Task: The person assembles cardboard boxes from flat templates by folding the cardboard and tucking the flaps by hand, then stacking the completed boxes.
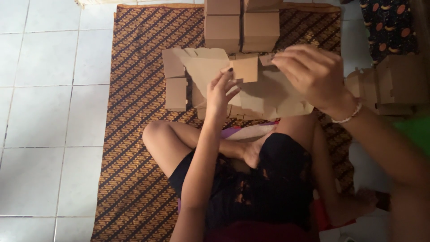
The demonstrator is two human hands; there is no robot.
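A floor of pale square tiles (45, 112) carried a brown and orange patterned woven mat (134, 134), on which the person sat cross-legged in black shorts, seen from above. Over the middle of the mat, in front of the knees, both hands held up a flat, die-cut sheet of brown cardboard (268, 96), an unfolded box blank with flaps and tabs.

The left hand (221, 92) was partly closed, its fingers upright and pressed against a small square flap near the centre of the sheet, thumb on the near side. The right hand (313, 74), with a pale beaded bracelet (349, 115) on its wrist, was curled over the sheet's upper right part, fingertips pinched together on a tab at the top edge.

More flat brown cardboard pieces (175, 85) lay on the mat just left of the held sheet, partly under it. At the mat's far edge stood a stack of folded brown cardboard boxes (242, 24), close behind the sheet. Off the mat's right edge sat another group of assembled brown cardboard boxes (389, 85), and beyond them, in the far right corner, a dark cloth with orange shapes (387, 24).
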